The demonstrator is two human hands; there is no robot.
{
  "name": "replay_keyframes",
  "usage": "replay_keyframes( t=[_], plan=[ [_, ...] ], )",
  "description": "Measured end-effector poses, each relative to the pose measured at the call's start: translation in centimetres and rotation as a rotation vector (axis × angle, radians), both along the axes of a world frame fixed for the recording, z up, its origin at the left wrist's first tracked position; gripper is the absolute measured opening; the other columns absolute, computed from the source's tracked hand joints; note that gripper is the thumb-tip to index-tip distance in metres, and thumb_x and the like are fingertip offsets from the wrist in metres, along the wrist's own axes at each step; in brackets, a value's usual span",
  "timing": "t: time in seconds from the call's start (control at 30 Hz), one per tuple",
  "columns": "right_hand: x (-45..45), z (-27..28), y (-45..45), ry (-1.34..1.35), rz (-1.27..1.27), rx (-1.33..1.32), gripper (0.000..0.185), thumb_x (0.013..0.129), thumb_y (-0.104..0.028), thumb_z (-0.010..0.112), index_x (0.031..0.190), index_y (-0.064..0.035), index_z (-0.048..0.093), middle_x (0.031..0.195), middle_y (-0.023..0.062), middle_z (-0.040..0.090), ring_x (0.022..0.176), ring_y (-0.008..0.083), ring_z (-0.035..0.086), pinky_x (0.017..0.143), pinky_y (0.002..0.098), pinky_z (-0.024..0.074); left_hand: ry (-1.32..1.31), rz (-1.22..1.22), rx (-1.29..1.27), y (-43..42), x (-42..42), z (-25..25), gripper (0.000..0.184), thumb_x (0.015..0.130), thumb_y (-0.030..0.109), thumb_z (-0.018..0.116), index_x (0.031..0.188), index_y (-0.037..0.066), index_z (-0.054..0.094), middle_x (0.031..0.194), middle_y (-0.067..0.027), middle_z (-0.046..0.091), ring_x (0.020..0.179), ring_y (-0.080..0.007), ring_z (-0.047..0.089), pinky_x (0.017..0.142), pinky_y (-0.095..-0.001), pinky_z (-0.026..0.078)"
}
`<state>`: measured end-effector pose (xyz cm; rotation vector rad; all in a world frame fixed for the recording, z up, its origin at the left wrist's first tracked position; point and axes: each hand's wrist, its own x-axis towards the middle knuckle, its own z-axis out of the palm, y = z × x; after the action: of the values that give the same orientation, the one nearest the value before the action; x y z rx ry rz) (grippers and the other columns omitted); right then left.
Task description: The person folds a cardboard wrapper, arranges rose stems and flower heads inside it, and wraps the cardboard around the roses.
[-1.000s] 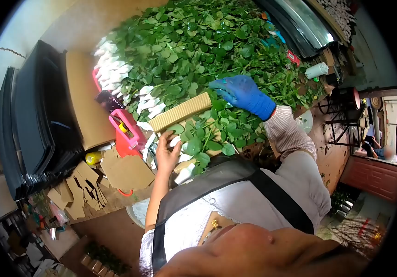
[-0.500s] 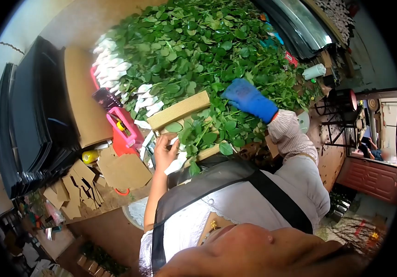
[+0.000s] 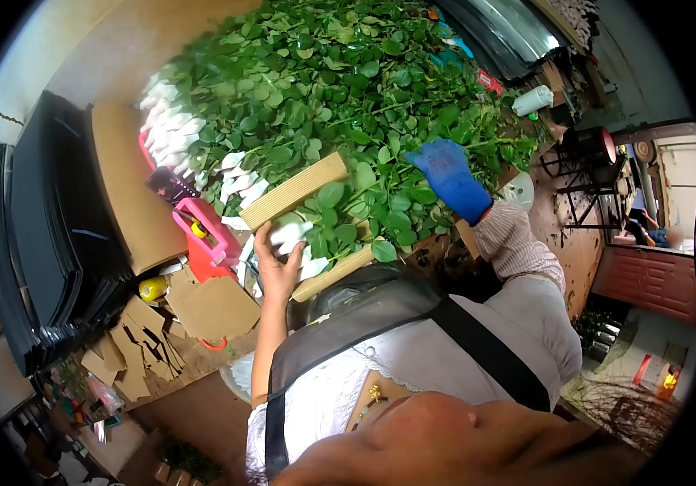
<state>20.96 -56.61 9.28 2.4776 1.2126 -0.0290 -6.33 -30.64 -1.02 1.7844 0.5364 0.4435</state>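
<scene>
In the head view, my bare left hand (image 3: 277, 266) is at the near end of a wooden trough, thumb and fingers apart around white-wrapped flower heads (image 3: 287, 233). The heads belong to leafy cut stems (image 3: 356, 223) lying between a ridged wooden block (image 3: 295, 192) and a lower wooden rail (image 3: 336, 274). My right hand (image 3: 447, 176), in a blue glove, is at the stem end to the right. Its fingers look curled together on leafy stems, partly hidden by the leaves. Beyond both hands spreads a large heap of leafy stems (image 3: 307, 89).
White-wrapped heads (image 3: 174, 130) line the heap's left edge. A pink tape dispenser (image 3: 206, 231), cardboard pieces (image 3: 214, 308) and a yellow tape roll (image 3: 152, 288) lie at left, near stacked black sheets (image 3: 64, 202). A white roll (image 3: 532, 100) and dark stools (image 3: 587, 182) stand right.
My left hand has shifted slightly left and its thumb and fingers have spread around the white heads. The blue-gloved right hand has turned more upward. The whole view has tilted a little.
</scene>
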Motion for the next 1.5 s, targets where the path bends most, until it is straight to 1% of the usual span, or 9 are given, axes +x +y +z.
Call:
replay_keyframes(
  t=[0.17, 0.3, 0.43, 0.73, 0.97, 1.1, 1.17, 1.3, 1.5],
  plan=[
    [0.9, -6.5, -0.1, 0.071, 0.047, -0.095, 0.039, 0.085, -0.012, 0.068, 0.121, -0.027, 0.067, 0.09, 0.0043, 0.065, 0.083, 0.0242, 0.066, 0.072, 0.041, 0.0538, 0.056, -0.081, 0.248, 0.5, 0.4, 1.1, 0.056, 0.083, 0.006, 0.078, 0.134, 0.012, 0.055, 0.111, -0.0075, 0.06, 0.088, -0.0159, 0.065, 0.067, -0.0289, 0.057],
    [5.8, -1.5, -2.9, 0.923, -0.1, 0.301, 0.039, 0.091, -0.023, 0.063, 0.129, -0.0144, 0.063, 0.102, 0.0084, 0.07, 0.09, 0.0311, 0.067, 0.078, 0.0418, 0.0543, 0.104, -0.056, 0.298, 0.2, 0.4, 1.6, 0.053, 0.084, 0.009, 0.077, 0.133, 0.011, 0.058, 0.109, -0.0099, 0.059, 0.086, -0.018, 0.066, 0.07, -0.0316, 0.057],
    [6.4, 6.6, 4.6, 0.23, -0.347, 0.466, 0.05, 0.088, -0.032, 0.066, 0.135, -0.0151, 0.059, 0.116, 0.0129, 0.07, 0.098, 0.0294, 0.068, 0.086, 0.0414, 0.0557, 0.123, -0.061, 0.205, 0.2, 0.4, 2.1, 0.062, 0.085, 0.01, 0.077, 0.142, 0.014, 0.054, 0.111, -0.0132, 0.06, 0.085, -0.0186, 0.066, 0.07, -0.0308, 0.057],
    [11.5, -14.4, 17.1, 0.15, 0.216, -0.06, 0.037, 0.082, -0.021, 0.069, 0.118, -0.0162, 0.066, 0.114, 0.0066, 0.067, 0.115, 0.0284, 0.059, 0.096, 0.0439, 0.0471, 0.154, -0.11, 0.376, 0.5, 0.7, 3.2, 0.05, 0.083, 0.012, 0.078, 0.129, 0.011, 0.06, 0.122, -0.0165, 0.053, 0.088, -0.0293, 0.067, 0.075, -0.038, 0.058],
    [9.2, 0.9, 15.5, 0.007, 0.133, 0.21, 0.034, 0.088, -0.018, 0.062, 0.122, -0.0163, 0.064, 0.114, 0.0093, 0.067, 0.117, 0.026, 0.057, 0.097, 0.0416, 0.0458, 0.087, -0.151, 0.368, 0.9, 0.8, 2.4, 0.048, 0.084, 0.009, 0.075, 0.127, 0.003, 0.054, 0.129, -0.0175, 0.056, 0.092, -0.0306, 0.065, 0.076, -0.036, 0.057],
    [12.5, -10.9, 15.6, 0.686, 0.274, 1.471, 0.042, 0.097, -0.018, 0.049, 0.139, -0.0156, 0.05, 0.142, 0.0102, 0.053, 0.133, 0.0275, 0.046, 0.112, 0.0395, 0.0361, 0.093, -0.136, 0.188, 0.4, 1.0, 2.8, 0.047, 0.086, 0.007, 0.072, 0.129, 0.003, 0.053, 0.131, -0.0188, 0.055, 0.105, -0.0325, 0.061, 0.081, -0.0358, 0.056],
    [11.4, -14.2, 14.8, 0.949, 0.363, 1.51, 0.042, 0.098, -0.02, 0.048, 0.139, -0.0201, 0.05, 0.149, 0.0076, 0.046, 0.141, 0.0242, 0.038, 0.117, 0.0386, 0.0305, 0.025, -0.165, 0.308, 0.8, 1.0, 2.3, 0.045, 0.087, 0.006, 0.07, 0.128, 0.004, 0.053, 0.132, -0.0194, 0.054, 0.108, -0.0312, 0.061, 0.077, -0.0329, 0.057],
    [6.1, -7.7, 12.6, 0.296, 0.324, 0.041, 0.041, 0.091, -0.017, 0.06, 0.131, -0.0198, 0.059, 0.143, 0.0076, 0.05, 0.137, 0.0231, 0.044, 0.11, 0.0392, 0.039, 0.05, -0.153, 0.287, 0.8, 0.9, 2.5, 0.04, 0.087, 0.007, 0.071, 0.124, 0.002, 0.057, 0.133, -0.0183, 0.054, 0.106, -0.0284, 0.062, 0.071, -0.0309, 0.059],
    [8.2, -4.7, 13.4, 0.321, 0.075, 0.006, 0.039, 0.079, -0.023, 0.07, 0.116, -0.0109, 0.063, 0.131, 0.0117, 0.054, 0.116, 0.0289, 0.058, 0.091, 0.0414, 0.0507, 0.06, -0.135, 0.251, 0.8, 0.8, 2.1, 0.042, 0.087, 0.008, 0.072, 0.126, 0.002, 0.057, 0.134, -0.0171, 0.054, 0.105, -0.0272, 0.064, 0.073, -0.0307, 0.06]
  ],
)
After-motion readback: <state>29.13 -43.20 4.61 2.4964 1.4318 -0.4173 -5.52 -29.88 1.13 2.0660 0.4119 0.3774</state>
